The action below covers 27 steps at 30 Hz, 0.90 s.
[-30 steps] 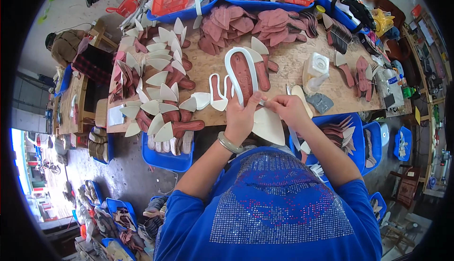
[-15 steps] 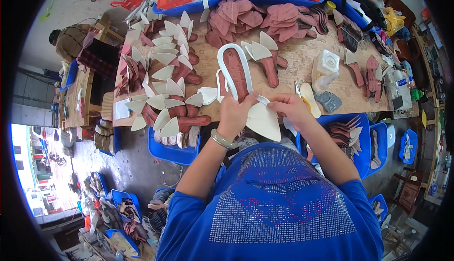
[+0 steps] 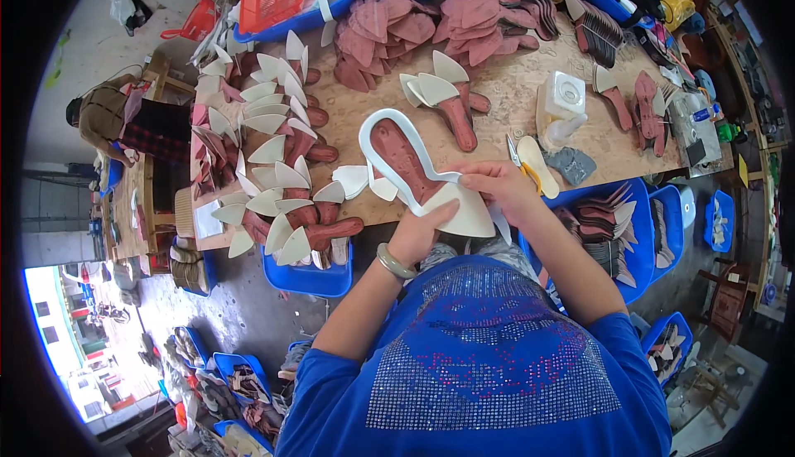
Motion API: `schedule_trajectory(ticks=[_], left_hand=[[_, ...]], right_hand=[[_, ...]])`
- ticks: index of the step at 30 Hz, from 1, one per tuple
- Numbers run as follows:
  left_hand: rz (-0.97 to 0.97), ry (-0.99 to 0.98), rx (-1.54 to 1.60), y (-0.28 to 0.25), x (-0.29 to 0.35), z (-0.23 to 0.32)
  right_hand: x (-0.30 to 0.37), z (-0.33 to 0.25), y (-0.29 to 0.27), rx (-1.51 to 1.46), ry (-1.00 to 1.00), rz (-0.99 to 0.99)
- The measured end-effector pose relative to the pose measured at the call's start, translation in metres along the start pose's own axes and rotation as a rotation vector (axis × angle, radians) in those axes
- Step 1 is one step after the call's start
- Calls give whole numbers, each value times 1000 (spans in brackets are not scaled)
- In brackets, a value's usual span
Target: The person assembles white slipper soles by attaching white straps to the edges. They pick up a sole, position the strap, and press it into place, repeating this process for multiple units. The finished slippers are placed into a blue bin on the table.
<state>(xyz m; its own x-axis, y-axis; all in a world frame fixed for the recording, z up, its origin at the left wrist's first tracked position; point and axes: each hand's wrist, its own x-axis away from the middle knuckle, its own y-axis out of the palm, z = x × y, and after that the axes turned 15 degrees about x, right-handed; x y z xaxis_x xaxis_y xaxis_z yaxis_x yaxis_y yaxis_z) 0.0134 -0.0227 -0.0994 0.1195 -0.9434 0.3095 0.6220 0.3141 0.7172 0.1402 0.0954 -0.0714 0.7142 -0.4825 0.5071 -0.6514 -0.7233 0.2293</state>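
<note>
Just off the front edge of the workbench, I hold a reddish-brown shoe insole (image 3: 401, 152) with a cream pointed toe piece (image 3: 470, 215). A white strip (image 3: 369, 132) runs round its heel and along both sides. My left hand (image 3: 414, 235) is closed on the insole near the toe, its thumb lying on the cream piece. My right hand (image 3: 502, 189) pinches the white strip at the right edge, where the toe piece begins; its fingertips are partly hidden. Near my left hand, several white pieces (image 3: 351, 180) lie on the bench.
Scissors (image 3: 527, 169) with a yellow handle, a pale sole-shaped piece (image 3: 542, 161) and a grey lump (image 3: 571, 165) lie right of my hands. Behind them stands a translucent bottle (image 3: 563, 99). Insoles (image 3: 286, 171) crowd the left bench. Blue tubs (image 3: 308, 278) sit below. A person (image 3: 112, 122) bends at another table.
The insole has come lower and left in view, tilting over. The white strip now follows both sides, where a loose end stood at the left. My left thumb has moved onto the toe piece.
</note>
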Motion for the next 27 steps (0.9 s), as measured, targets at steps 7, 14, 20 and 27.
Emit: schedule_trajectory(ticks=[7,14,20,27], left_hand=[[-14,-28,256,-6,-13,4],[-60,-153,137,-11,-15,18],[27,-296,109,-57,-10,32],[-2,-196,-513,-96,17,55]], right_hand=[[-26,16,-38,-28,115,-94],[-48,33,-52,-381,145,-53],[-69,45,-53,-63,66,-39],[-124,56,-156,543,-34,301]])
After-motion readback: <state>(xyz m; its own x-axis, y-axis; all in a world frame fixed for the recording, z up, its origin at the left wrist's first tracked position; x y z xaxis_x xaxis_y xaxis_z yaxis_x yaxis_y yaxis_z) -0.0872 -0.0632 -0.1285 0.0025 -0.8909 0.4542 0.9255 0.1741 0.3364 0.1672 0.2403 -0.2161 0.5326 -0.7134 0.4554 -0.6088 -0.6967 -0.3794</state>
